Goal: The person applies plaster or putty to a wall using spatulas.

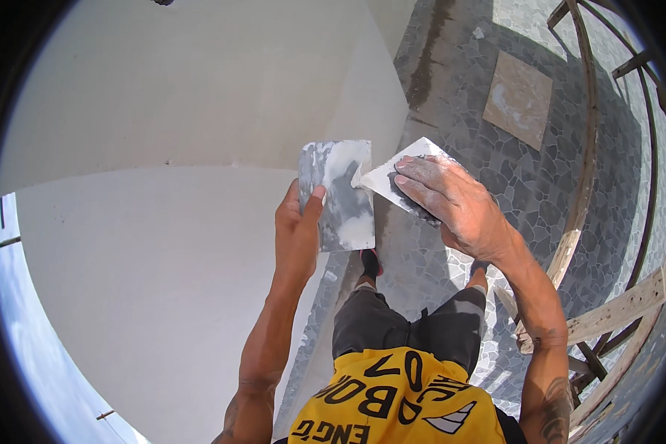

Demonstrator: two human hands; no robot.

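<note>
My left hand (300, 229) grips a flat, grey rectangular plate (338, 203) by its left side, thumb on its face. White paste smears the plate, thickest along its top and lower right corner. A flat, white-coated scraper blade (381, 177) is in my right hand (462, 207), fingers laid along its dark grip. The blade's left corner meets the plate's right edge, with a clump of white paste there. White dust covers the fingers of my right hand.
A smooth, pale wall (163, 259) fills the left side. The floor (525, 177) has a grey stone pattern, with a beige square panel (522, 100) lying on it. A wooden frame of beams (607, 314) stands close on my right. My feet are on the ground below.
</note>
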